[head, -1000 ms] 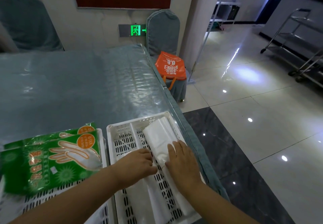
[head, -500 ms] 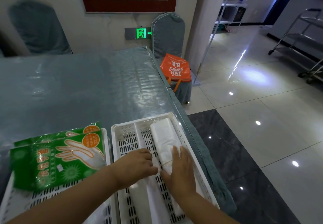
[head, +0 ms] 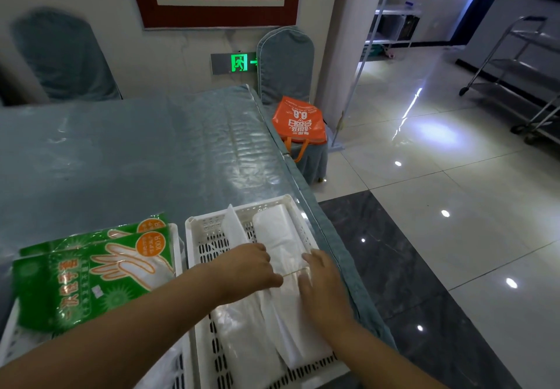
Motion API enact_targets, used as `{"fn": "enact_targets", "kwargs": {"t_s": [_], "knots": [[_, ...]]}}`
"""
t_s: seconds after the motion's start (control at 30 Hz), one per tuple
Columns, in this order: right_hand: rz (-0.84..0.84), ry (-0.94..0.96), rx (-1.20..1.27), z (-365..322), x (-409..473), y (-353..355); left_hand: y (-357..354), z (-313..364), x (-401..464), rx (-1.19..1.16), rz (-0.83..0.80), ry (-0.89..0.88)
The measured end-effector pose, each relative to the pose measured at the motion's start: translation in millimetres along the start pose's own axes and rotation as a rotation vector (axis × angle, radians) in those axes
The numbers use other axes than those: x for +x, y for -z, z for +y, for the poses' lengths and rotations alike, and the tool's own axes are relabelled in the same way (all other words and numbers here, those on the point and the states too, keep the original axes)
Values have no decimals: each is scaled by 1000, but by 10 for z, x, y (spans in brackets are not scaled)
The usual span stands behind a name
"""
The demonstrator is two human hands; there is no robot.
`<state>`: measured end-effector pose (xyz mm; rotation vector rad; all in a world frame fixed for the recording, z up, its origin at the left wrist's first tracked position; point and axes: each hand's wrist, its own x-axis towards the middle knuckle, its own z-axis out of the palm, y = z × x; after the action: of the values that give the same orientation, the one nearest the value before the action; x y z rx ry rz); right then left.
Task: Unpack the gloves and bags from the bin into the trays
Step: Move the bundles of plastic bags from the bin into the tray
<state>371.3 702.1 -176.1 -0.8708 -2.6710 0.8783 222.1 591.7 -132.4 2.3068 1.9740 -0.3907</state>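
Both hands are down in the white perforated plastic tray (head: 202, 238) on the right, which sits at the near right corner of the table with its teal cloth under clear plastic sheeting (head: 127, 158). In that tray lie two long bundles of white plastic bags: the right-hand bundle (head: 280, 244), cinched by a thin band around its middle, runs along the tray's right side, and the second bundle (head: 242, 340) lies just beside it on the left, nearer the camera.

The left hand (head: 245, 270) comes in from the left, knuckles up, fingers curled downward against the banded bundle at the band; whether it actually grips the plastic or only presses on it cannot be told. The right hand (head: 321, 285) rests on the same bundle from the right side, fingers fairly straight and laid flat along the plastic, pressing rather than clenching.

Over on the left, a second white perforated tray (head: 177, 246) stands just beside the first. Two green printed packs of disposable gloves (head: 91, 273) lie stacked in it, the upper one overlapping the lower.

Beyond the table's far right corner, an orange shopping bag (head: 298, 123) sits on a teal-covered chair (head: 286, 61), with a green exit sign (head: 239, 62) glowing low on the wall.
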Motion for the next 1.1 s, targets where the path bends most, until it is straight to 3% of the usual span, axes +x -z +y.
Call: {"fn": "enact_targets", "kwargs": {"t_s": [0.17,0.27,0.3,0.37,0.47,0.6,0.77,0.93,1.1], "knots": [[219,-53,183,105,-85,288,151,48,415,19,16,-24],[330,-116,228,230,-139,384,182,108,686,-231,-15,122],[353,-134,242,271,-162,408,194,139,750,-181,-3,71],[386,-155,255,338,-195,441,119,173,846,-27,98,-56],[354,-171,256,385,-230,429,-29,158,867,-112,226,-57],[99,-133,186,326,-273,358,-244,102,740,-185,390,171],[12,78,-289,227,-273,254,-486,107,571,-532,202,765],[-14,176,-617,143,-178,234,-591,162,606,-908,214,855],[31,263,-422,42,27,132,-531,103,670,-1034,365,1021]]}}
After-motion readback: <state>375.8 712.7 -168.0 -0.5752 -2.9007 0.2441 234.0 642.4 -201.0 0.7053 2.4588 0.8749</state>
